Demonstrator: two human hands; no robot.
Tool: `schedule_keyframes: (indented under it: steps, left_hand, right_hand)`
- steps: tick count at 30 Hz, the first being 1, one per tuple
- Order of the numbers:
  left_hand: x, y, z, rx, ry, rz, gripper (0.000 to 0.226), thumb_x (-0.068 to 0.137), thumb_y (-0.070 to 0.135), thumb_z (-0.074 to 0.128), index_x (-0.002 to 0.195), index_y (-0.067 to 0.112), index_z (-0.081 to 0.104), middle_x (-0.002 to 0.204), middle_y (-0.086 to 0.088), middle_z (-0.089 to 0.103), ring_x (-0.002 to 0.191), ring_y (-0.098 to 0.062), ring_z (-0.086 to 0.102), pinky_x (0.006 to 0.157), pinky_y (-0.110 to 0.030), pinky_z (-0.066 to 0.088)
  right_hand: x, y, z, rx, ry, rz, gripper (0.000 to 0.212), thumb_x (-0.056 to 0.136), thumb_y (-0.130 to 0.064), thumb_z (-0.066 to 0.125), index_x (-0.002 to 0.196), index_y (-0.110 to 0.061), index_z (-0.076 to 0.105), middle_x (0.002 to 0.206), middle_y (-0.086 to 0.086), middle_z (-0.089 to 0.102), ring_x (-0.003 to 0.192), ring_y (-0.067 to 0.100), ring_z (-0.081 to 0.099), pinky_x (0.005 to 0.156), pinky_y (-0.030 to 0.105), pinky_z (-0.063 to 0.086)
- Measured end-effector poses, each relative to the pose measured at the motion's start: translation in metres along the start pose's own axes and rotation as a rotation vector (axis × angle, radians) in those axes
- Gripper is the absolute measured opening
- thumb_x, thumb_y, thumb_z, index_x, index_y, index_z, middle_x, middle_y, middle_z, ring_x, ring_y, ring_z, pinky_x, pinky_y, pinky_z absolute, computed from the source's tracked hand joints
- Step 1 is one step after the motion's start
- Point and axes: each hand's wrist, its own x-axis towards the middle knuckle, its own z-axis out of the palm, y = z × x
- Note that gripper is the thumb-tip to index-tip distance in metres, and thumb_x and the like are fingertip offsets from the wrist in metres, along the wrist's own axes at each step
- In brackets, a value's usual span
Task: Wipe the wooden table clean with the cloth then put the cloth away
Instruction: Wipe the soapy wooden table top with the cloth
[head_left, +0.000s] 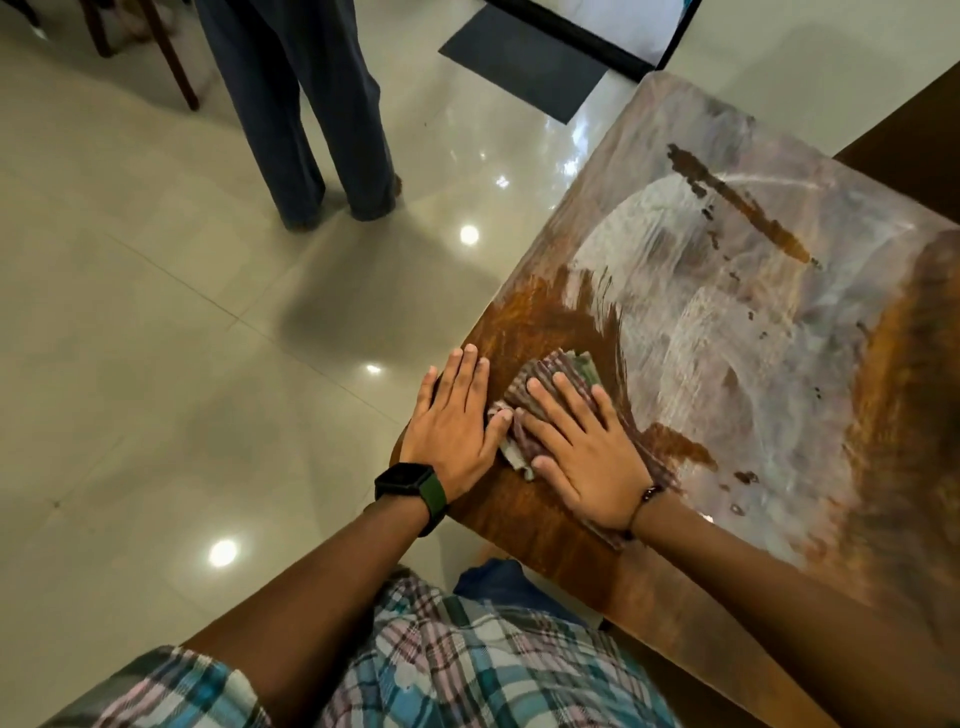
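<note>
Head view: wooden tabletop (545, 514) running from 6 o'clock toward 1 o'clock, checked cloth (545, 382) bunched near its corner at the frame's centre, a second person's trouser legs (311, 130) on the tiled floor (130, 312) at 11 o'clock. Right hand (584, 454) lies flat, fingers straight, pressing the cloth down; left hand (454, 428) lies flat just beside it on the tabletop edge, thumb touching the cloth, watch (408, 483) on its wrist. Progress, judged: pale streaky film covers most of the surface toward 2 o'clock, bare brown wood shows only in patches, so wiping looks partly done and putting the cloth away remains.
</note>
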Motion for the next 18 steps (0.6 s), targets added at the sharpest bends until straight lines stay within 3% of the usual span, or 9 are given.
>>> schedule_keyframes:
  steps: [5, 8, 12, 14, 18]
  left_hand:
    - [0.002, -0.002, 0.002, 0.026, 0.019, 0.007, 0.078, 0.081, 0.059, -0.008, 0.146, 0.015, -0.006, 0.152, 0.0, -0.016, 0.136, -0.01, -0.022, 0.111, -0.032, -0.016]
    - [0.001, 0.0, 0.002, 0.041, 0.012, 0.002, 0.078, 0.081, 0.06, -0.006, 0.145, 0.015, -0.008, 0.147, 0.002, -0.021, 0.136, -0.011, -0.023, 0.111, -0.033, -0.017]
    - [0.002, -0.001, 0.003, 0.062, -0.009, -0.003, 0.075, 0.079, 0.061, -0.006, 0.139, 0.018, -0.018, 0.147, 0.001, -0.023, 0.135, -0.012, -0.024, 0.109, -0.033, -0.019]
    - [0.002, -0.004, 0.005, 0.088, -0.023, 0.003, 0.077, 0.079, 0.063, -0.005, 0.14, 0.017, -0.018, 0.152, -0.002, -0.019, 0.136, -0.012, -0.022, 0.109, -0.033, -0.019]
    - [0.001, -0.006, 0.007, 0.082, 0.0, 0.012, 0.084, 0.079, 0.065, 0.001, 0.145, 0.014, -0.011, 0.156, -0.006, -0.008, 0.139, -0.013, -0.016, 0.111, -0.032, -0.016]
  right_hand:
    - [0.028, 0.037, -0.002, 0.012, -0.001, -0.135, 0.053, 0.096, -0.049, 0.021, 0.143, -0.03, 0.037, 0.156, -0.001, 0.022, 0.145, 0.023, 0.013, 0.113, 0.052, 0.014]
    - [0.058, 0.06, -0.004, 0.044, 0.005, -0.027, 0.054, 0.094, -0.05, 0.022, 0.142, -0.031, 0.038, 0.156, -0.002, 0.023, 0.145, 0.022, 0.015, 0.113, 0.051, 0.011]
    - [0.104, 0.101, -0.022, 0.12, -0.037, 0.179, 0.068, 0.085, -0.056, 0.006, 0.147, -0.034, 0.025, 0.159, -0.005, 0.007, 0.147, 0.021, 0.0, 0.115, 0.049, 0.0]
    - [0.118, 0.113, -0.025, 0.142, -0.059, 0.251, 0.067, 0.087, -0.055, 0.008, 0.149, -0.034, 0.021, 0.159, -0.006, 0.001, 0.146, 0.02, -0.004, 0.115, 0.048, -0.003]
    - [0.118, 0.089, -0.021, 0.114, -0.086, 0.352, 0.061, 0.093, -0.05, 0.011, 0.15, -0.03, 0.012, 0.159, -0.003, -0.007, 0.146, 0.023, -0.011, 0.114, 0.052, -0.008]
